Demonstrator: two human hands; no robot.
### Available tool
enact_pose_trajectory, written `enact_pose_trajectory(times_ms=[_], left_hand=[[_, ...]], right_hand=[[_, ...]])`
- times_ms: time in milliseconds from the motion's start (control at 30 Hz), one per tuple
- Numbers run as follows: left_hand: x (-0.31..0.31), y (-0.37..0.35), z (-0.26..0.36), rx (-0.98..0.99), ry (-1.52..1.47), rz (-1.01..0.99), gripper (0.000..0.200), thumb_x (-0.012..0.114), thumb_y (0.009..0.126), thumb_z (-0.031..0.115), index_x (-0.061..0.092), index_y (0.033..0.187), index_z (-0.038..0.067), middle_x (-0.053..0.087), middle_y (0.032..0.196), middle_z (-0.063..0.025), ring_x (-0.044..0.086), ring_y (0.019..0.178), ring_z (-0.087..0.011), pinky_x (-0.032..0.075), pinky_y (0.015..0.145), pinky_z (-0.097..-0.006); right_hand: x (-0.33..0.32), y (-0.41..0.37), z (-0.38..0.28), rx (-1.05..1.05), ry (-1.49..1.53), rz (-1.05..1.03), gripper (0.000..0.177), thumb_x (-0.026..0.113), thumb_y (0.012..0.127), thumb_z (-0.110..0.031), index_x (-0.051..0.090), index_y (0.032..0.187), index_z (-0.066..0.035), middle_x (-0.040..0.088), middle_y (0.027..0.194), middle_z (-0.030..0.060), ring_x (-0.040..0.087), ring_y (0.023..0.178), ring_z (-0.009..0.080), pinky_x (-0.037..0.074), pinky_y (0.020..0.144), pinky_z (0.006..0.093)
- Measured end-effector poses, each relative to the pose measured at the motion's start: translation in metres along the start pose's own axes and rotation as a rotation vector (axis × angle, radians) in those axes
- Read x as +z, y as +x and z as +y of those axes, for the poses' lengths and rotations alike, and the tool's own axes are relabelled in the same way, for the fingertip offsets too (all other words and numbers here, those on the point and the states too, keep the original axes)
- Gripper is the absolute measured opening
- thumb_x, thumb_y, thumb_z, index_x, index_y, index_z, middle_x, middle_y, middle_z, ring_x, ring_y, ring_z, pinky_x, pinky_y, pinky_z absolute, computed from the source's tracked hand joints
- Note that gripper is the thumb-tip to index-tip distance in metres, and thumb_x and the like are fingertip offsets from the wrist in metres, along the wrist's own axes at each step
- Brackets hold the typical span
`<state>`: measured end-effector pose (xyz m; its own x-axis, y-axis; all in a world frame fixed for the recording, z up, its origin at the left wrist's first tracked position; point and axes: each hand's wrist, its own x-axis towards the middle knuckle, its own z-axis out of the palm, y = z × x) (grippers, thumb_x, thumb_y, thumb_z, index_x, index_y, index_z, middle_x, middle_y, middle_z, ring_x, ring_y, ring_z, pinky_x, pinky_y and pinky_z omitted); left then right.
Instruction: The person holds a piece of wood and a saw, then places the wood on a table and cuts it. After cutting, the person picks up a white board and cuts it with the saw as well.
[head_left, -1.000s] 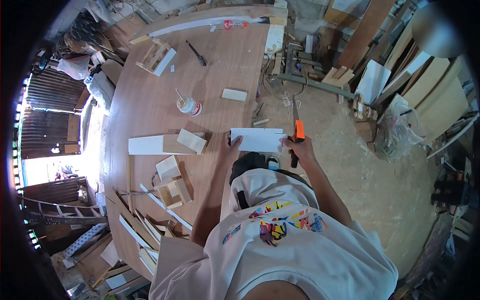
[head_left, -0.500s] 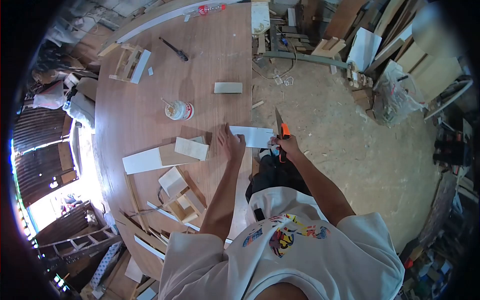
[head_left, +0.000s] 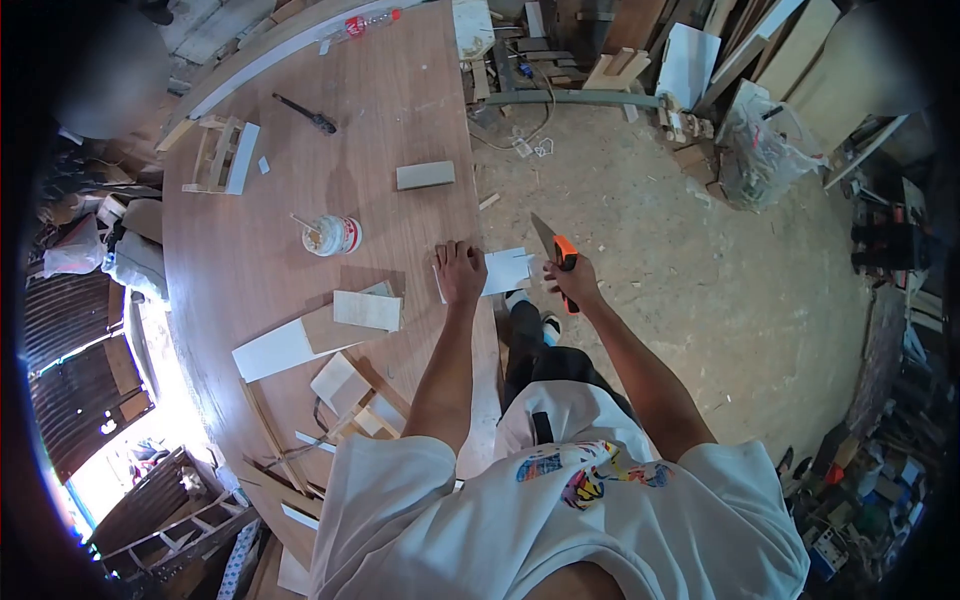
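Observation:
A white board (head_left: 507,272) lies at the table's right edge, its notched right end sticking out past it. On the board's left part rests my left hand (head_left: 461,274), pressing down with its fingers bent. My right hand (head_left: 572,281) is closed on the orange and black handle of a handsaw (head_left: 566,252), just right of the board. The saw's blade points up and to the left, apart from the board.
The wooden table (head_left: 390,110) bears a small block (head_left: 425,175), an open tub (head_left: 333,235), a dark tool (head_left: 305,114), a small wooden frame (head_left: 218,156) and stacked boards (head_left: 368,310). Scrap wood and a plastic bag (head_left: 752,160) stand beyond the floor.
The view has shifted. My left hand has come down flatter over the board, and the board has tilted slightly. My right hand, with the saw, is now a little farther from the board's end.

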<state>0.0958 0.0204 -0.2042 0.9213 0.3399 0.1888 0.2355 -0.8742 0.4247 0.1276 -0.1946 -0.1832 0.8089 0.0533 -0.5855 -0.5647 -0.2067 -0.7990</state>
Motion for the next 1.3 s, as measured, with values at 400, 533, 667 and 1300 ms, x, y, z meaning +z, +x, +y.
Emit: enact_pose_trajectory(times_ms=[400, 533, 667, 1300], left_hand=[[0.000, 0.003, -0.003, 0.079, -0.015, -0.075, 0.012, 0.055, 0.083, 0.017, 0.058, 0.086, 0.006, 0.058, 0.086, -0.0118, 0.053, 0.093, -0.0314, 0.039, 0.091, -0.0428], [-0.001, 0.001, -0.003, 0.118, -0.047, -0.066, 0.010, 0.058, 0.082, 0.015, 0.058, 0.084, 0.005, 0.057, 0.080, -0.0113, 0.055, 0.087, -0.0302, 0.042, 0.085, -0.0404], [0.001, 0.000, -0.004, 0.154, -0.072, -0.058, 0.008, 0.059, 0.081, 0.014, 0.057, 0.081, 0.006, 0.057, 0.080, -0.0111, 0.054, 0.086, -0.0293, 0.042, 0.083, -0.0419], [0.007, -0.006, -0.012, 0.100, -0.025, -0.037, 0.011, 0.057, 0.083, 0.016, 0.058, 0.082, 0.005, 0.056, 0.086, -0.0135, 0.053, 0.089, -0.0333, 0.041, 0.088, -0.0423]], right_hand=[[0.015, -0.185, -0.105, -0.330, -0.073, 0.004, 0.016, 0.059, 0.079, -0.001, 0.052, 0.093, 0.002, 0.055, 0.074, 0.0147, 0.058, 0.071, 0.0196, 0.045, 0.066, 0.0322], [0.032, -0.195, -0.111, -0.339, 0.027, -0.037, 0.020, 0.057, 0.077, 0.001, 0.052, 0.097, 0.003, 0.055, 0.075, 0.0148, 0.055, 0.069, 0.0189, 0.046, 0.068, 0.0310], [0.043, -0.192, -0.104, -0.378, 0.030, -0.037, 0.017, 0.057, 0.077, 0.001, 0.052, 0.093, 0.003, 0.055, 0.073, 0.0151, 0.055, 0.066, 0.0202, 0.046, 0.066, 0.0314], [0.059, -0.184, -0.148, -0.152, -0.078, -0.148, 0.015, 0.057, 0.082, -0.003, 0.050, 0.094, 0.002, 0.050, 0.075, 0.0080, 0.050, 0.069, 0.0144, 0.043, 0.065, 0.0299]])
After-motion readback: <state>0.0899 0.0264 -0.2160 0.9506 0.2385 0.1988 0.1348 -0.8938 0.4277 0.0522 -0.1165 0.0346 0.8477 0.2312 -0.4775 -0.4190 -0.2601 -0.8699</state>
